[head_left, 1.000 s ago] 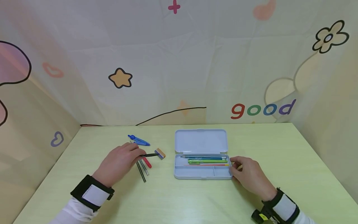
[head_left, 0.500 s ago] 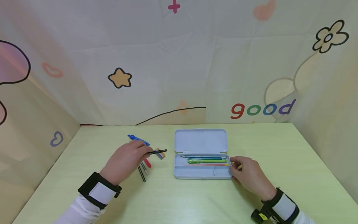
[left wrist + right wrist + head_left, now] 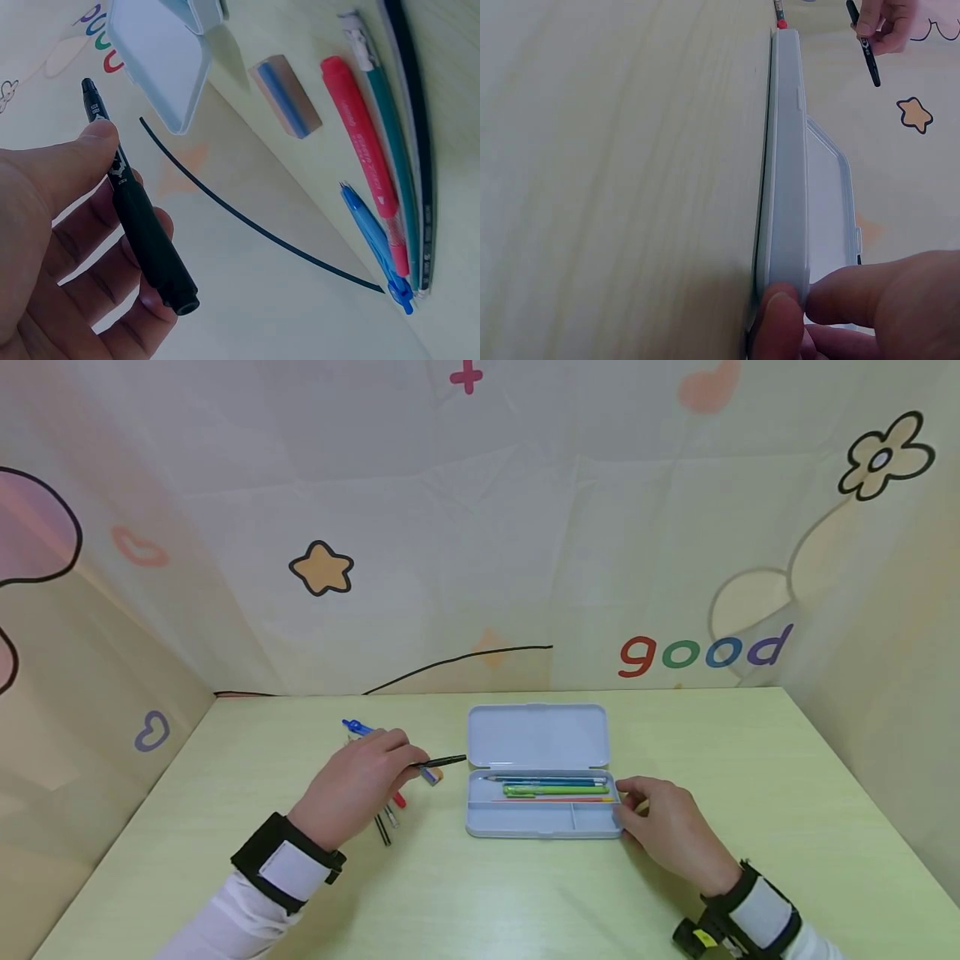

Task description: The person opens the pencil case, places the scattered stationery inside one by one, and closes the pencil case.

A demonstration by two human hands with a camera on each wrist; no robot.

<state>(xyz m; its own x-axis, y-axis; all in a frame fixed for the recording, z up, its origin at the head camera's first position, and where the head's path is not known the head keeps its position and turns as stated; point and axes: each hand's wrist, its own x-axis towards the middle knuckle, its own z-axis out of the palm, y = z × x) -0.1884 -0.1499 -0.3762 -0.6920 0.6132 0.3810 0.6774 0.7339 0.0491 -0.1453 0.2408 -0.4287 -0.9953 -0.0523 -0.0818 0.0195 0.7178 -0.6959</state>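
Note:
My left hand (image 3: pixel 367 785) pinches a black marker pen (image 3: pixel 150 232) between thumb and fingers, raised over the left part of the table. In the head view the marker points right, its tip overlapping the near-left corner of the lid of an open pale blue pencil case (image 3: pixel 517 821). Inside the case lie blue pencils (image 3: pixel 547 782), a green pen (image 3: pixel 555 791) and a thin red-and-yellow stick (image 3: pixel 555 801). At the case's right end my right hand (image 3: pixel 671 827) grips its side; the right wrist view shows thumb and fingers around the corner (image 3: pixel 780 274).
Left of the case, partly hidden by my left hand, lie an eraser (image 3: pixel 289 97), a red marker (image 3: pixel 364 135), a teal pencil (image 3: pixel 390 135), a dark pencil (image 3: pixel 420 150) and a blue drawing compass (image 3: pixel 375 232). A printed cloth (image 3: pixel 420 527) stands behind the table.
My left hand has moved right and slightly away from me with the black marker, toward the pencil case. My right hand stays at the case's right end.

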